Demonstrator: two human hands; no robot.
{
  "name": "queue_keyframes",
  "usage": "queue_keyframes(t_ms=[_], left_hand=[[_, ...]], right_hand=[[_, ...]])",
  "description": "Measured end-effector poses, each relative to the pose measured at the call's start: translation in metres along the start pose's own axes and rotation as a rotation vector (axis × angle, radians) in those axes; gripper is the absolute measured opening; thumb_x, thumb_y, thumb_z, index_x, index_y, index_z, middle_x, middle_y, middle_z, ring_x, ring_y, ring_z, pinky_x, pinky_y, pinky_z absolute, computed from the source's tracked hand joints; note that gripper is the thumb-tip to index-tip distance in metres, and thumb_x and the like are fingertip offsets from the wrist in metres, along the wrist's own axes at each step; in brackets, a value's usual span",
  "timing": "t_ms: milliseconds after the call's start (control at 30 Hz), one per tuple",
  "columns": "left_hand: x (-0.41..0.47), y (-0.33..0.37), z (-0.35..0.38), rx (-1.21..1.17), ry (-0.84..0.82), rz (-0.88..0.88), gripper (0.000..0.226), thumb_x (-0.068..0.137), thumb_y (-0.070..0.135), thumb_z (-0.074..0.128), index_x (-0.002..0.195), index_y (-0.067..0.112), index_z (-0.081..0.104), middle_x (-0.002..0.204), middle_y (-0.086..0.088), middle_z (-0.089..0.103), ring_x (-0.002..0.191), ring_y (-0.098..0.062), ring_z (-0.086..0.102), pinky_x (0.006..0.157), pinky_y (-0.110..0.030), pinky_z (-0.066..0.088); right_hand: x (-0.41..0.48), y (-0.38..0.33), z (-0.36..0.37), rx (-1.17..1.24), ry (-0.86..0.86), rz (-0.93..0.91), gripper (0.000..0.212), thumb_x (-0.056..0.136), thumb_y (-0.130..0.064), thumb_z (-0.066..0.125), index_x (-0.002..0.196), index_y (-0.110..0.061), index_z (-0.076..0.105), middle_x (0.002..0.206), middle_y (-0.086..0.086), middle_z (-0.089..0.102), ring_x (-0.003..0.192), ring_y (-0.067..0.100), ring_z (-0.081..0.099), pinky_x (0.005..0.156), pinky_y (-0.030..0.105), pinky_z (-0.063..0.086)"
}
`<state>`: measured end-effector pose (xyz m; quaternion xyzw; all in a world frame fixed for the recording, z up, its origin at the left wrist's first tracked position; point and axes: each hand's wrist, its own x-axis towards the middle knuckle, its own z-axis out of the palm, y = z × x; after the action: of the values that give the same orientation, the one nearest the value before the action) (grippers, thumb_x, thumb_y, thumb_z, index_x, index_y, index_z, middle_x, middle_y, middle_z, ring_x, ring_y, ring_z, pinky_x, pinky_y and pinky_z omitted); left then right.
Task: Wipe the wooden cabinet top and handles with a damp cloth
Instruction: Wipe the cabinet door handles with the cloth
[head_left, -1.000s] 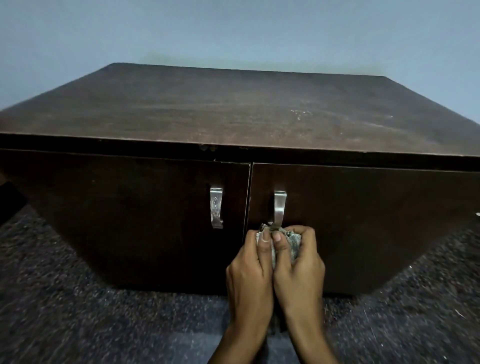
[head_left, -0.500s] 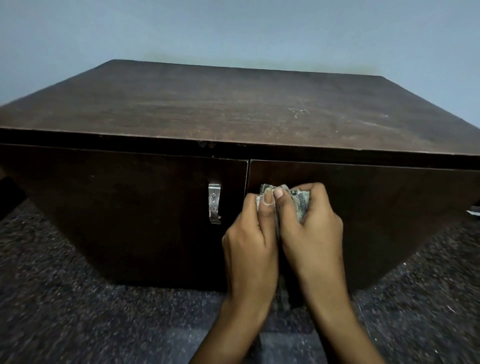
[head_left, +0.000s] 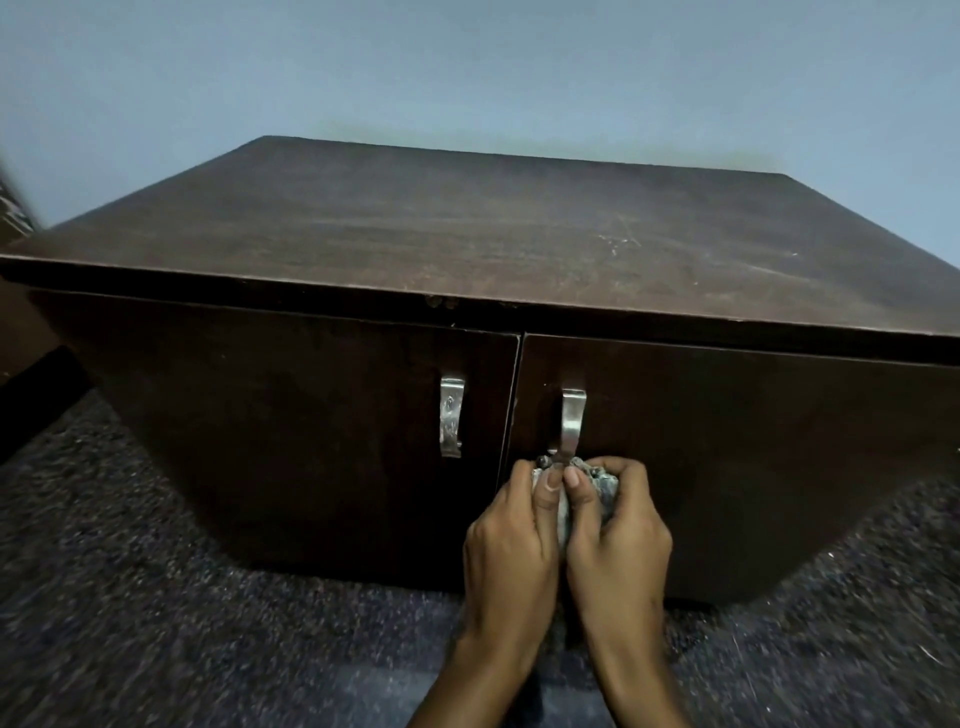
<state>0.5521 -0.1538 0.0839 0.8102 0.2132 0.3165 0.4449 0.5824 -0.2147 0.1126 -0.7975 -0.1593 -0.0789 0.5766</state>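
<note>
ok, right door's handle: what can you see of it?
The right door handle is a flat strip of brushed silvery metal, upright near the door's inner edge, its top curved back to the dark wood. Its lower end disappears into the bunched grey cloth, which the left hand and right hand grip against it.

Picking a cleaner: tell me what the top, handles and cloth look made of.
Top: dark wood or wood-look laminate, matt; grain streaks, pale scratches. Left handle and right handle: brushed metal, likely steel; silvery sheen. Cloth: soft fabric, mottled grey, crumpled; fibre unclear.
</note>
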Motion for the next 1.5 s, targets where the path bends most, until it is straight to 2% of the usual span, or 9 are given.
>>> queue_keyframes(t_ms=[200, 300, 433, 600, 767, 1000, 1100, 1233, 1500], left_hand=[[-0.006, -0.003, -0.001, -0.035, -0.021, -0.075, 0.054, 0.085, 0.064, 0.019, 0.085, 0.025, 0.057, 0.069, 0.004, 0.064, 0.063, -0.008, 0.063, 0.059, -0.039, 0.053], [-0.017, -0.005, -0.008, -0.060, 0.047, -0.081, 0.051, 0.089, 0.065, 0.021, 0.085, 0.028, 0.055, 0.070, 0.008, 0.065, 0.065, -0.004, 0.063, 0.059, -0.033, 0.053], [-0.014, -0.003, -0.031, -0.051, 0.204, -0.023, 0.047, 0.089, 0.063, 0.023, 0.085, 0.029, 0.055, 0.067, 0.010, 0.063, 0.063, -0.001, 0.062, 0.055, -0.028, 0.050], [0.014, 0.011, -0.069, 0.032, 0.311, 0.033, 0.044, 0.092, 0.056, 0.025, 0.077, 0.026, 0.053, 0.058, 0.008, 0.058, 0.055, -0.007, 0.059, 0.050, -0.031, 0.046], [0.027, 0.020, -0.083, 0.087, 0.284, 0.005, 0.049, 0.091, 0.056, 0.025, 0.076, 0.020, 0.055, 0.058, 0.001, 0.059, 0.056, -0.019, 0.060, 0.053, -0.042, 0.048], [0.026, 0.018, -0.084, 0.124, 0.276, -0.003, 0.044, 0.089, 0.056, 0.023, 0.074, 0.025, 0.050, 0.051, 0.008, 0.049, 0.050, -0.013, 0.055, 0.048, -0.034, 0.041], [0.018, 0.012, -0.079, 0.091, 0.277, -0.011, 0.046, 0.089, 0.056, 0.022, 0.073, 0.024, 0.050, 0.052, 0.007, 0.050, 0.049, -0.014, 0.055, 0.048, -0.037, 0.043], [0.011, 0.003, -0.073, 0.096, 0.287, -0.020, 0.047, 0.091, 0.053, 0.023, 0.079, 0.020, 0.055, 0.058, 0.005, 0.057, 0.052, -0.014, 0.059, 0.048, -0.039, 0.047], [0.008, -0.007, -0.069, 0.143, 0.231, -0.075, 0.053, 0.088, 0.059, 0.015, 0.083, 0.023, 0.053, 0.062, 0.004, 0.061, 0.057, -0.012, 0.061, 0.052, -0.036, 0.048]], right_hand=[[0.000, 0.003, -0.004, -0.072, -0.048, 0.088, 0.010, 0.090, -0.025, 0.058, 0.088, -0.016, 0.053, 0.073, -0.007, 0.059, 0.065, 0.002, 0.056, 0.050, 0.008, 0.042], [-0.013, -0.006, -0.005, -0.026, -0.059, 0.132, 0.010, 0.087, -0.029, 0.060, 0.085, -0.022, 0.053, 0.077, -0.008, 0.061, 0.069, 0.007, 0.058, 0.055, 0.013, 0.041], [-0.022, -0.031, 0.006, 0.087, -0.111, 0.074, 0.008, 0.085, -0.030, 0.062, 0.082, -0.030, 0.055, 0.079, -0.009, 0.063, 0.072, 0.002, 0.060, 0.058, 0.011, 0.044], [-0.008, -0.068, 0.026, 0.188, -0.124, -0.093, 0.009, 0.085, -0.023, 0.065, 0.079, -0.024, 0.058, 0.069, -0.005, 0.063, 0.066, 0.001, 0.061, 0.050, 0.005, 0.042], [0.006, -0.080, 0.033, 0.155, -0.122, -0.141, 0.014, 0.086, -0.023, 0.066, 0.077, -0.016, 0.057, 0.063, -0.005, 0.061, 0.059, 0.001, 0.057, 0.044, 0.005, 0.039], [0.013, -0.078, 0.034, 0.052, -0.171, -0.109, 0.020, 0.087, -0.028, 0.064, 0.076, -0.015, 0.054, 0.056, -0.005, 0.056, 0.050, 0.001, 0.051, 0.039, 0.013, 0.037], [0.004, -0.073, 0.035, 0.064, -0.180, -0.095, 0.018, 0.088, -0.029, 0.062, 0.079, -0.015, 0.055, 0.060, -0.003, 0.059, 0.055, 0.004, 0.055, 0.042, 0.018, 0.041], [-0.010, -0.064, 0.038, 0.076, -0.175, -0.113, 0.014, 0.090, -0.028, 0.060, 0.079, -0.022, 0.053, 0.066, -0.006, 0.060, 0.058, 0.005, 0.057, 0.045, 0.010, 0.041], [-0.021, -0.050, 0.049, 0.092, -0.154, -0.116, 0.006, 0.092, -0.026, 0.055, 0.088, -0.023, 0.051, 0.078, -0.009, 0.059, 0.072, -0.003, 0.058, 0.051, 0.006, 0.043]])
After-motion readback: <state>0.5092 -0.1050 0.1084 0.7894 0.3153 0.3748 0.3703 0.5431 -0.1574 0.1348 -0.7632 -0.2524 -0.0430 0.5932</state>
